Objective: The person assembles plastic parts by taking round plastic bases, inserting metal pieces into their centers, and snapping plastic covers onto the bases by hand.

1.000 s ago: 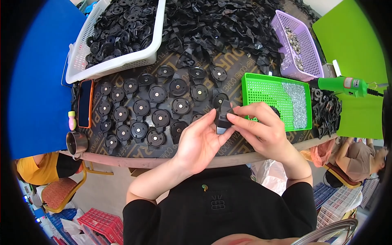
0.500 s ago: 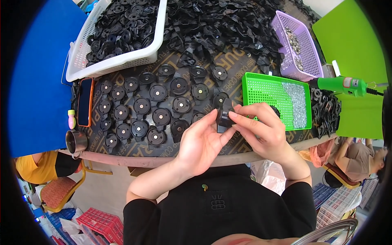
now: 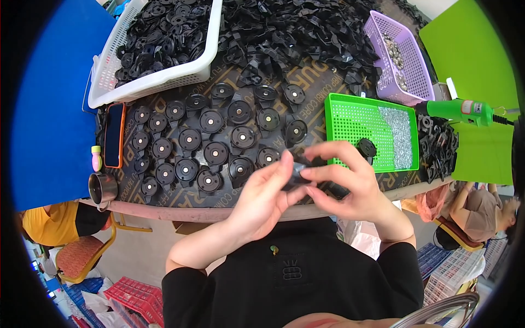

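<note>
A small black plastic part (image 3: 296,174), blurred and mostly covered by fingers, is held near the table's front edge. My left hand (image 3: 261,199) pinches it between thumb and fingers. From the other side my right hand (image 3: 347,177) has curved fingers on the same part, the index finger raised a little above it. Left of the hands stand several black round pieces with bright metal centres, such as this black disc part (image 3: 216,154). Beside my right hand, another black disc part (image 3: 367,147) lies in a green perforated tray (image 3: 344,117).
Small silvery pieces (image 3: 396,136) fill the tray's right side. A green power screwdriver (image 3: 459,112) lies behind it, near a purple basket (image 3: 385,82). Black parts (image 3: 295,33) heap at the back, beside a white basket (image 3: 213,49). A phone (image 3: 114,135) and metal cup (image 3: 102,189) sit left.
The black part has tilted and dropped lower between my fingers. My right hand has shifted slightly, its index finger lifting, and the disc part in the green tray shows more fully.
</note>
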The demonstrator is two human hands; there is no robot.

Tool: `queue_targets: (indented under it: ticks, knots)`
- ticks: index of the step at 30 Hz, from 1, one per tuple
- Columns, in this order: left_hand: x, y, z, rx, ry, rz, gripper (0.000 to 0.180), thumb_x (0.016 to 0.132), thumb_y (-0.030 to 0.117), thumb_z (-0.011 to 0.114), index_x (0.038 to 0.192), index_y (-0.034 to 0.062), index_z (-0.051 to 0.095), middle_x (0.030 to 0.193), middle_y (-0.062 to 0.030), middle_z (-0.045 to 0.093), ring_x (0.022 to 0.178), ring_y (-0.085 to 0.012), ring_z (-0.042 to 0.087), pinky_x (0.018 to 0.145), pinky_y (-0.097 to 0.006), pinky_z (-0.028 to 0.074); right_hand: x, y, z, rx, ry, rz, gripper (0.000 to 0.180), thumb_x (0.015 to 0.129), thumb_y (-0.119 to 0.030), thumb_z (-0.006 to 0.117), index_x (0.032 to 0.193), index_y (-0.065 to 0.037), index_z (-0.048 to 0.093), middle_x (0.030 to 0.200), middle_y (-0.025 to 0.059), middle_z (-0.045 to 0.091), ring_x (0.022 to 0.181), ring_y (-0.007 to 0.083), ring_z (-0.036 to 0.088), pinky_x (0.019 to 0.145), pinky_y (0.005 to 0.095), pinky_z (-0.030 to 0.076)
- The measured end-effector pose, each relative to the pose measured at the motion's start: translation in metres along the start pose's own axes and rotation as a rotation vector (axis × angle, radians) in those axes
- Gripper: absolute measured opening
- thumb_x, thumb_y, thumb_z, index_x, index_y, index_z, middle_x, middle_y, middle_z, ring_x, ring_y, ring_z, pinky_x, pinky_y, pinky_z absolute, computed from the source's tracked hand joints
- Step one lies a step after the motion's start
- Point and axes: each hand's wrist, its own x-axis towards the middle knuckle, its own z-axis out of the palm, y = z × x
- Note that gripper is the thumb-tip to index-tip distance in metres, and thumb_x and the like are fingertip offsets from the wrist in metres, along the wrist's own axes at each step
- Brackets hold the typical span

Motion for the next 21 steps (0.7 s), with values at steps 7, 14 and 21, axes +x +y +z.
queue_targets:
  ticks: [7, 14, 21]
  knots:
    - [-0.022, -0.001, -0.012, 1.379, -0.177, 0.629, 0.037, 0.071, 0.013, 0.074, 0.103, 0.0046, 0.06, 0.111, -0.0105, 0.057, 0.102, -0.0249, 0.057, 0.084, -0.033, 0.048, -0.035, 0.007, 0.008, 0.08, -0.021, -0.212, 0.025, 0.063, -0.002, 0.071, 0.085, -0.001, 0.058, 0.089, 0.0113, 0.057, 0.081, 0.0278, 0.058, 0.067, 0.0361, 0.048]
    - [-0.007, 0.001, -0.016, 1.935, -0.175, 0.953, 0.024, 0.068, 0.003, 0.065, 0.092, 0.0038, 0.063, 0.101, -0.009, 0.061, 0.104, -0.0269, 0.057, 0.085, -0.038, 0.049, -0.01, 0.009, -0.029, -0.362, -0.027, -0.099, 0.045, 0.068, 0.002, 0.063, 0.111, -0.006, 0.055, 0.1, 0.0104, 0.059, 0.093, 0.0291, 0.057, 0.076, 0.0369, 0.047]
    - [0.02, 0.002, -0.012, 2.319, -0.319, 0.971, 0.021, 0.07, 0.009, 0.057, 0.09, 0.0017, 0.057, 0.113, -0.0141, 0.058, 0.114, -0.0263, 0.052, 0.093, -0.036, 0.046, 0.064, 0.13, -0.126, -0.959, 0.288, 0.491, 0.032, 0.085, -0.017, 0.053, 0.114, -0.004, 0.053, 0.108, 0.0178, 0.059, 0.102, 0.0342, 0.055, 0.088, 0.0406, 0.043]
